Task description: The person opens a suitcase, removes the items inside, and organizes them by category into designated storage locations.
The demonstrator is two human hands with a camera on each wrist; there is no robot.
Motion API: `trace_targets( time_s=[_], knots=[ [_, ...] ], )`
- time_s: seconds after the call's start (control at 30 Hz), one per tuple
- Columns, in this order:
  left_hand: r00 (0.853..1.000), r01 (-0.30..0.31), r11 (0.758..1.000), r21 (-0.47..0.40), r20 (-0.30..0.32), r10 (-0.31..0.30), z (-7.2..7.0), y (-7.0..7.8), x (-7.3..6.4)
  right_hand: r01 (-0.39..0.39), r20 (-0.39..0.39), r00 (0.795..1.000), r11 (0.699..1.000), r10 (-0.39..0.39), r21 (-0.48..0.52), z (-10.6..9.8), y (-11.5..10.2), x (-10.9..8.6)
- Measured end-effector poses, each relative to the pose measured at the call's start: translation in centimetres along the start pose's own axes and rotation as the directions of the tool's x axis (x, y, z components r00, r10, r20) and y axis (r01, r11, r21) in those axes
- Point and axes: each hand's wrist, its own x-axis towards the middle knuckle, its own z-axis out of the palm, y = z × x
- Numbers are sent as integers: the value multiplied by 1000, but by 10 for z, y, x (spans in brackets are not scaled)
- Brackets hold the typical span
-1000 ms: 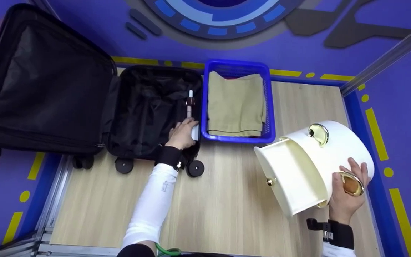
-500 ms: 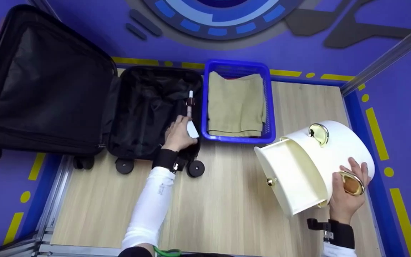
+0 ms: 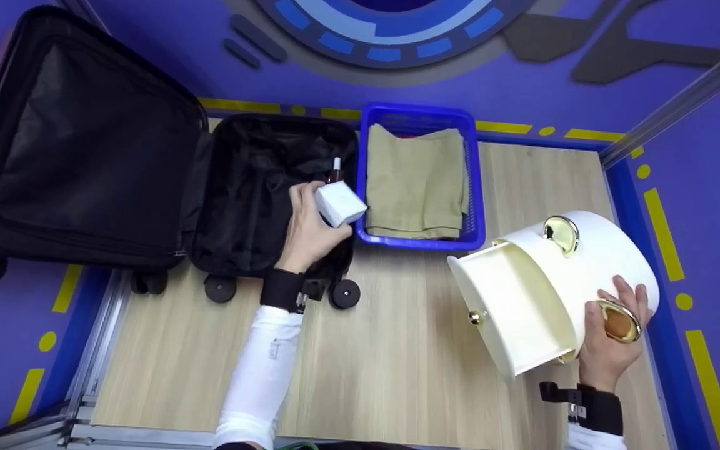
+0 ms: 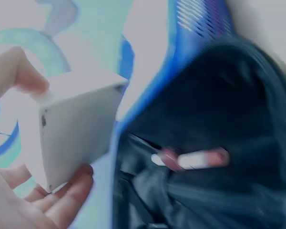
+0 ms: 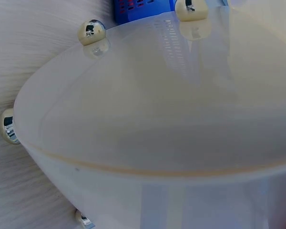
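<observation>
My left hand (image 3: 313, 225) grips a small white box (image 3: 341, 203) over the right side of the open black suitcase (image 3: 241, 206). The left wrist view shows the white box (image 4: 81, 129) tilted, thumb on one side and fingers round the lower edge. Behind it in the suitcase lie a small brown bottle with a white top (image 3: 336, 172) and a slim pinkish-white tube (image 4: 202, 160), blurred. My right hand (image 3: 610, 350) holds a white rounded drawer box (image 3: 591, 262) at one of its gold ring fittings (image 3: 616, 320). Its drawer (image 3: 510, 312), with a gold knob, is pulled out.
A blue plastic basket (image 3: 475, 231) with folded khaki cloth (image 3: 413, 181) stands right of the suitcase. The raised suitcase lid (image 3: 85, 150) leans to the left. Blue-purple walls (image 3: 704, 187) enclose the wooden table (image 3: 391, 362).
My left hand has lifted the white box up out of the suitcase, turning it over the rim toward the basket. The right hand and drawer box have stayed put.
</observation>
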Motion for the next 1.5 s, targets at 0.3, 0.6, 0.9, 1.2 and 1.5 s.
trace_targets(
  time_s=[0.3,0.6,0.9,1.2,1.5],
  knots=[
    [952,-300,916,-264,-25,305,10,56,-18,-10,-5,1000,1000,10,10,2,-3,-2],
    [851,-457,848,-268,146,505,49,101,-48,-9,-12,1000,1000,9,6,2,-1,-1],
    [773,-530,831,-168,308,555,88,131,-72,-11,-20,1000,999,10,-35,0,-1,3],
    [765,-531,845,-59,394,509,125,149,-89,15,-33,999,1000,-15,-15,-3,4,2],
    [776,-516,853,75,462,429,151,164,-98,18,-11,1000,999,-19,-41,4,-5,0]
  ],
)
